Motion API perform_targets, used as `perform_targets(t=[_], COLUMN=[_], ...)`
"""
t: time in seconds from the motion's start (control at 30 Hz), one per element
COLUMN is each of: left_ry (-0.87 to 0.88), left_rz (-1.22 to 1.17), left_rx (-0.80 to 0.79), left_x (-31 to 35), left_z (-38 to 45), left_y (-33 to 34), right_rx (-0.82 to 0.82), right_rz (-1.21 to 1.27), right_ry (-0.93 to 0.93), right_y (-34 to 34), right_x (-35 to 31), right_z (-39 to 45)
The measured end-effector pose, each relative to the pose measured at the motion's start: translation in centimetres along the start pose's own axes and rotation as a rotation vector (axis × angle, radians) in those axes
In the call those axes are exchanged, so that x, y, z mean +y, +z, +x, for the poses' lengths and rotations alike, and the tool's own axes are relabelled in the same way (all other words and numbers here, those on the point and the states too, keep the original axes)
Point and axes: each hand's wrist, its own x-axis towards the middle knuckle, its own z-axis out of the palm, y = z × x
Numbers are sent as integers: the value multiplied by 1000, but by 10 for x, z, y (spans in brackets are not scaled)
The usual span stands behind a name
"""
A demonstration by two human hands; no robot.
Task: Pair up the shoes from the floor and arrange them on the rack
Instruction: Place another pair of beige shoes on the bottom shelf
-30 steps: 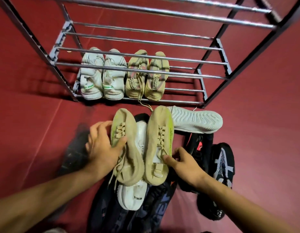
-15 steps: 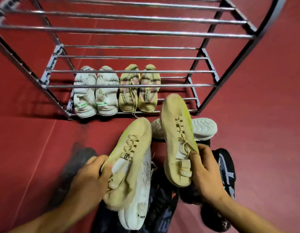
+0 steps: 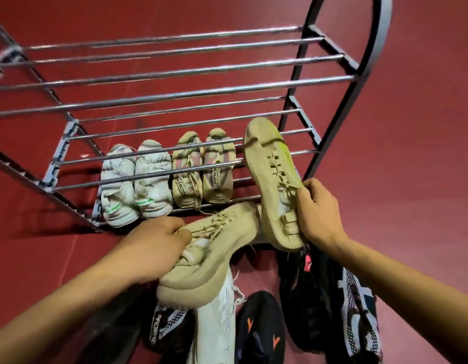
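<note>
Here, each hand grips one beige shoe — laced, thick-soled.

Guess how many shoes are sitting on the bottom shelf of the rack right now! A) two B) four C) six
B, since two white shoes and two tan shoes sit side by side on the bottom shelf, and the shoes in the hands are not set down yet.

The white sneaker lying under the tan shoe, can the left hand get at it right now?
Probably not yet. The left hand is closed on a tan shoe, which lies across the white sneaker and covers its upper part. Only the sneaker's lower length is exposed, so the hand would need to set the tan shoe down first.
</note>
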Motion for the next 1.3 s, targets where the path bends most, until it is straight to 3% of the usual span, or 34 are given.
perform_targets(t=[0.1,0.27,0.4,0.6,0.8,0.97,1.07,1.2,1.3], left_ry=[-78,-127,-51,34,-128,-186,-223,53,297], left_rz=[-95,-227,-189,-97,-107,-121,-189,7,323], left_rx=[-44,159,212,264,289,234,212,317,311], left_x=[-14,0,28,60,91,92,87,80,71], left_z=[0,25,54,88,131,154,163,158,144], left_y=[11,32,42,61,61,65,68,82,96], right_rx=[-30,-111,-196,-133,-96,6,-26,-106,-299], right_rz=[-47,-103,-111,-225,-233,-78,-94,-154,-508], right_ry=[10,57,107,149,144,170,212,38,-156], right_y=[-19,-33,-50,-50,-8,17,31,36,28], right_x=[15,15,18,16,8,2,4,16,30], right_z=[-23,-24,-28,-4,59,99,99,73,62])
